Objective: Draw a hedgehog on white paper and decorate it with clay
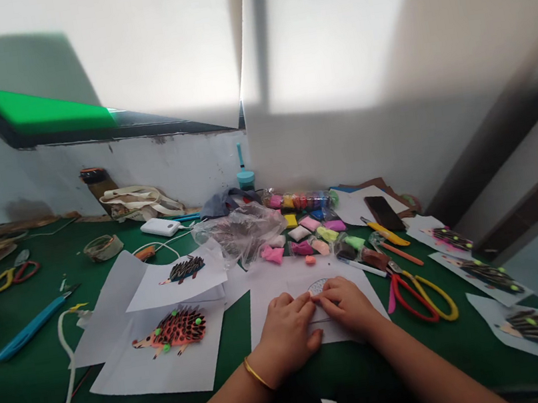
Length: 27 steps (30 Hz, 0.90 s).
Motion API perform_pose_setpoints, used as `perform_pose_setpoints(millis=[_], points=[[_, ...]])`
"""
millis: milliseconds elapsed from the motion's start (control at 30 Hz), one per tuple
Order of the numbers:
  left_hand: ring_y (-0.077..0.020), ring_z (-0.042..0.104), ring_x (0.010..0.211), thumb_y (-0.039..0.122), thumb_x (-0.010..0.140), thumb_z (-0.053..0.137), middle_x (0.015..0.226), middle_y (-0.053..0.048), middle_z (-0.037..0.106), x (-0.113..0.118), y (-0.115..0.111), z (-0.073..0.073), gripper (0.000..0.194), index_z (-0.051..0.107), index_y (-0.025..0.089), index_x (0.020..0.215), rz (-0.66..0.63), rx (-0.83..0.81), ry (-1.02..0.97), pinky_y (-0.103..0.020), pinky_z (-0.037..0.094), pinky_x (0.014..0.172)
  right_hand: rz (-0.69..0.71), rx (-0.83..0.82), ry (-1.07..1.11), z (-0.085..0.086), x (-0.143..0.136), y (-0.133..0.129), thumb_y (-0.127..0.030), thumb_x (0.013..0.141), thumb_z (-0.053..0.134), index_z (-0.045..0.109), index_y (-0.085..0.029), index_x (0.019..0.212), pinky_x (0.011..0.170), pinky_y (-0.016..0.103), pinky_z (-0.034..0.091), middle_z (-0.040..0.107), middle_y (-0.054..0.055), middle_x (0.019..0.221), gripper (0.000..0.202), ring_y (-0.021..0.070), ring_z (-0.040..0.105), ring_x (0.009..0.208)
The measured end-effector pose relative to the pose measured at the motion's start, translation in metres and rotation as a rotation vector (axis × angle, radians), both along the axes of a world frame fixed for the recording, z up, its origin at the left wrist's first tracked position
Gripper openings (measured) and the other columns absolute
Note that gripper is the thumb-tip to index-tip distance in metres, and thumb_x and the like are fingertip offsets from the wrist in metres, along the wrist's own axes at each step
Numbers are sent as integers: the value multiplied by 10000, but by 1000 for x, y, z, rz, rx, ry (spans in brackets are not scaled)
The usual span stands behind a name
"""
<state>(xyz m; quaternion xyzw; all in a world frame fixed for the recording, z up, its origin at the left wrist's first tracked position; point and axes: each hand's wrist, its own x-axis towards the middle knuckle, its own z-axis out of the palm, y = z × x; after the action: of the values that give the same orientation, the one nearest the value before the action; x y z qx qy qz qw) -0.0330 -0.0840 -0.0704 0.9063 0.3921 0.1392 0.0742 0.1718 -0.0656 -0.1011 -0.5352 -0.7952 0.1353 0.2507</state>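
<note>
My left hand (291,329) lies on a sheet of white paper (267,289), thumb apart and fingers resting on it. My right hand (345,304) is closed, its fingertips pressed together beside the left fingertips; anything between them is too small to make out. Just beyond the fingertips shows an oval drawing (318,286) with a spotted pattern, partly hidden by the hands. A small orange lump of clay (310,260) sits at the sheet's far edge. Behind it lie several small bags of coloured clay (298,232) and a crumpled clear plastic bag (237,230).
Scissors with red and yellow handles (424,293), a white pen (365,266) and a yellow cutter (390,234) lie on the right, near a phone (384,212). Hedgehog pictures (177,330) lie on both sides. A blue cutter (35,327) and white cable (68,366) are left.
</note>
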Motion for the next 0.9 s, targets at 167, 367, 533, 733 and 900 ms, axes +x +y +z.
perform_pose_setpoints(millis=[167,367,533,733,900], points=[[-282,494,1090,413,799,640,1365,-30,551,0,0,-1,517,536,253,1280,3,-5,-6,-451,399,961,4,6,36,0,1,0,-269,911,518,782,-264,829,802,334,410,670,36,824,277,194,565,838],[-282,504,1071,418,802,638,1325,-34,576,0,0,1,481,554,264,1250,7,-18,3,-453,398,954,17,12,110,-1,4,0,-250,915,482,775,-259,937,814,332,415,672,45,856,293,199,574,871],[-279,490,1089,422,805,635,1362,-26,552,0,0,-3,537,515,257,1302,7,3,-5,-450,395,964,11,-4,41,1,1,-1,-257,892,517,783,-273,861,794,338,405,670,37,845,269,201,561,855],[-272,499,1071,424,802,643,1347,-14,561,-1,1,-3,492,540,261,1255,2,13,1,-447,404,944,-12,4,131,2,3,-2,-246,904,494,779,-240,814,812,336,412,664,47,824,299,199,566,862],[-280,499,1073,423,801,644,1359,-5,558,0,2,-3,495,542,260,1257,0,9,-10,-453,404,944,5,7,137,-1,5,-1,-240,897,501,782,-245,855,817,333,411,670,45,834,284,195,572,864]])
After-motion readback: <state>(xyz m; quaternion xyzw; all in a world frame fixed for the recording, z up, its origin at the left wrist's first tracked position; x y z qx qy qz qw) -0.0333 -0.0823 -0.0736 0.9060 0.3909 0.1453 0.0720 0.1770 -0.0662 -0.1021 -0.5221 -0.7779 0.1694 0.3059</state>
